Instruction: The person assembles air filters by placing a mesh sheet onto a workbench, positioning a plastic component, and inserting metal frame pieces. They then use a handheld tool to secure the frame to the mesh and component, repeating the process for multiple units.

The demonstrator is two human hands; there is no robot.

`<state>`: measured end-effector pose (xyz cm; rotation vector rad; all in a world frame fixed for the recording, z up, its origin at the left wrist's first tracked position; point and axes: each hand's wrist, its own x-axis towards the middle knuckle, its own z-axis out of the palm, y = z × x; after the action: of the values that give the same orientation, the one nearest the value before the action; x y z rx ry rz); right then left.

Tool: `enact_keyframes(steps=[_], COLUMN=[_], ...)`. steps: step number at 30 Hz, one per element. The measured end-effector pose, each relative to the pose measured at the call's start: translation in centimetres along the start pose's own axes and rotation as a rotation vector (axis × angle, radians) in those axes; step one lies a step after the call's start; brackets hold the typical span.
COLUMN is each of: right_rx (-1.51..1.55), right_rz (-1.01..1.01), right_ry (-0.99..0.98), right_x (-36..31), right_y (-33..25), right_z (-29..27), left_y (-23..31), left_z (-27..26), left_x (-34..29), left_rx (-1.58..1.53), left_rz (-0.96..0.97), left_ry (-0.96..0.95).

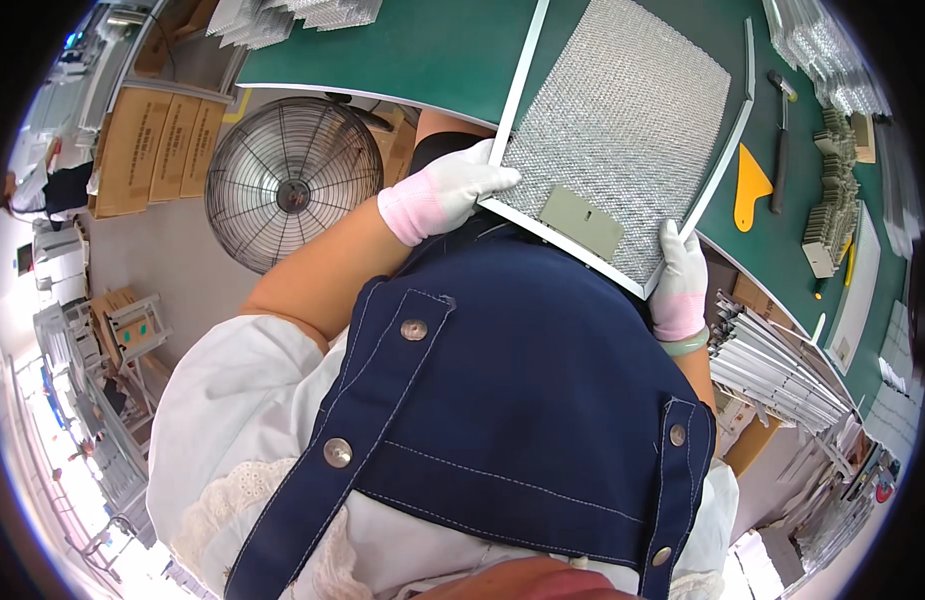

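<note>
A silvery mesh panel (pixel 623 110) lies on the green worktable, its near edge close to my apron. Pale metal frame strips (pixel 573 249) run along its near edge and up both sides; the left strip leans away from the mesh toward the far end. My left hand (pixel 453 190), in a white glove with a pink cuff, grips the frame at its near left corner. At the near right corner my right hand (pixel 680 280), gloved the same way, holds the frame with fingers along its outer side. A flat grey-green plate (pixel 583 221) rests on the mesh near the front strip.
Right of the panel lie a yellow scraper (pixel 751 190), a hammer (pixel 781 150) and a row of stacked grey-green pieces (pixel 828 195). More mesh sheets (pixel 818 50) are piled at the far right. A floor fan (pixel 294 190) and cardboard boxes (pixel 148 150) stand to the left.
</note>
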<state>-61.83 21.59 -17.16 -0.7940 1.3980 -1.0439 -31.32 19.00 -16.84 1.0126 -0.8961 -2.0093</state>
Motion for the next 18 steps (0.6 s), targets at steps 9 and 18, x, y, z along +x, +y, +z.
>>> enact_keyframes(steps=[9, 18], right_rx=[0.247, 0.079], right_rz=[0.113, 0.039], right_ry=[-0.113, -0.244], right_x=[-0.4, -2.6], right_y=[-0.8, -0.3], right_z=[0.4, 0.0], left_y=[-0.5, -0.7], left_z=[2.0, 2.4], left_x=[1.4, 1.8], left_rx=[-0.209, -0.221], left_rz=[-0.018, -0.01], left_ry=[0.292, 0.195])
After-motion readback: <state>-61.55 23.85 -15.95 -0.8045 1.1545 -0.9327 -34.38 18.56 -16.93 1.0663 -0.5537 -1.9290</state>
